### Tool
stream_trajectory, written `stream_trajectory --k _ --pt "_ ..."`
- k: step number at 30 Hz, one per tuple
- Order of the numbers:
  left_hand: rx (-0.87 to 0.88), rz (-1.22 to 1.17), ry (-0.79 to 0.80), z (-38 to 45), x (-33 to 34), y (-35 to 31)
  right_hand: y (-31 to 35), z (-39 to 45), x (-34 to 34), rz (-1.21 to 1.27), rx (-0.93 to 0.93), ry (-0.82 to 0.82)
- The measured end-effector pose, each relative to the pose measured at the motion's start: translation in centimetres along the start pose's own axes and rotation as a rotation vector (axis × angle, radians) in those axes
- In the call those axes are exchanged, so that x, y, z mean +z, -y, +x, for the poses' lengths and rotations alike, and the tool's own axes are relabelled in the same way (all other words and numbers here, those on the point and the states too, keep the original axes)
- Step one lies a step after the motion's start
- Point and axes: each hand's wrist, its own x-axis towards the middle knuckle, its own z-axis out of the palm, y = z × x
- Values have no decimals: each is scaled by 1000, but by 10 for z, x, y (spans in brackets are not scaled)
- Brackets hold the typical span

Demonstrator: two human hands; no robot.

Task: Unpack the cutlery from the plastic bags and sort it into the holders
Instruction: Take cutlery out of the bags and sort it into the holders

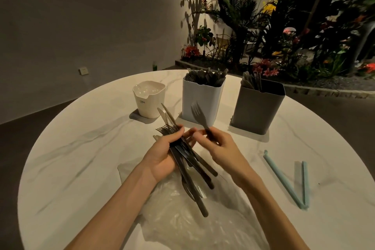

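Note:
My left hand (162, 154) grips a bundle of dark forks and knives (190, 166) above a crumpled clear plastic bag (182, 215) on the table. My right hand (220, 148) pinches the handle of a single fork (199, 116), tines up, in front of the white holder (199, 103). That holder is packed with forks. The grey holder (257, 107) to its right holds a few pieces of cutlery at its back left corner. A small cream holder (148, 99) stands at the left and looks empty.
The round white marble table (81, 148) ends close to my body. A light blue bag clip (292, 180), opened into a V, lies at the right. Plants and flowers fill the floor behind the table on the right.

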Motion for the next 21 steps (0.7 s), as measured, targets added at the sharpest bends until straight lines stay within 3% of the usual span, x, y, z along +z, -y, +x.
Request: stream_trajectory --k 5,15,21 --pt "-32 6 -37 -2 5 2 -9 -2 19 -393 -119 -38" --pt "7 -154 47 -2 -6 -5 -16 3 20 -374 -88 -36" --pt "15 -63 6 -4 1 -3 -14 1 16 -390 -114 -61"
